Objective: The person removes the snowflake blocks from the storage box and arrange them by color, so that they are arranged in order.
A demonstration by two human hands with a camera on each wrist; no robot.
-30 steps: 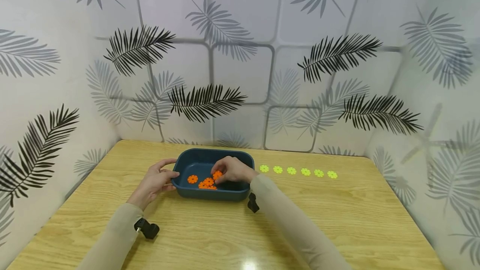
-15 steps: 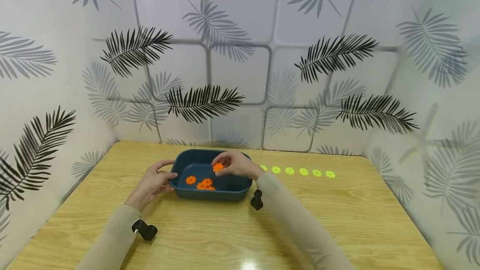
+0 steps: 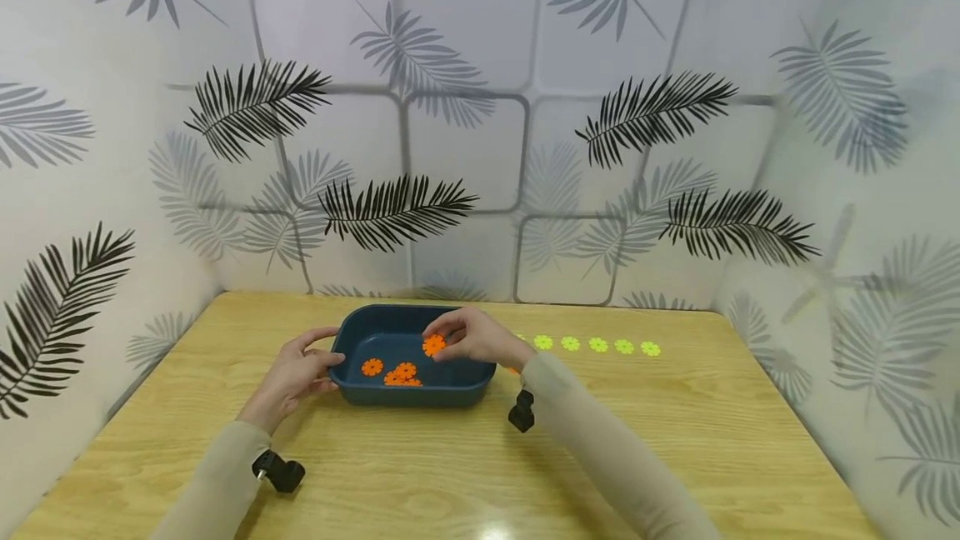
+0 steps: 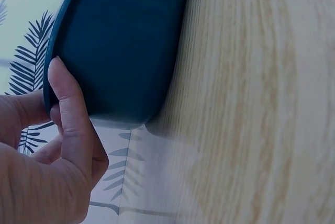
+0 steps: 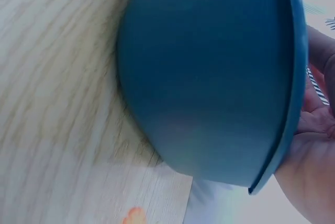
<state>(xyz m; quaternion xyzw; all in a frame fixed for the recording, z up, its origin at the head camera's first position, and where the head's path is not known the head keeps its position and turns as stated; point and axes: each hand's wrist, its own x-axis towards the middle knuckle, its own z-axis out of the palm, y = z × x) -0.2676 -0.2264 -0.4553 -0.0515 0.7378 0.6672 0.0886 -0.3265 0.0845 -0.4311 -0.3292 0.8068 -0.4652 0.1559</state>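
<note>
A dark blue plastic bin [image 3: 416, 396] stands on the table. My left hand [image 3: 296, 373] grips its left rim, with the thumb over the edge in the left wrist view. My right hand [image 3: 480, 337] is over the bin's right half and pinches an orange flower-shaped disc [image 3: 433, 346] between thumb and fingers. Several more orange discs [image 3: 405, 371] lie heaped near the front wall inside, and a single orange disc [image 3: 372, 367] lies left of them. In the right wrist view the bin's outer wall [image 5: 204, 77] hides the pinched disc.
A row of several yellow-green flower-shaped discs [image 3: 597, 345] runs along the back right of the wooden table [image 3: 420, 473]. Part of another orange disc [image 5: 135, 216] shows on the tabletop by the right wrist. A leaf-patterned cloth wall [image 3: 465, 148] rises behind the table.
My right hand has lifted the orange disc away from the heap, slightly to the right. My left hand stays on the rim. The whole head view has shifted a little.
</note>
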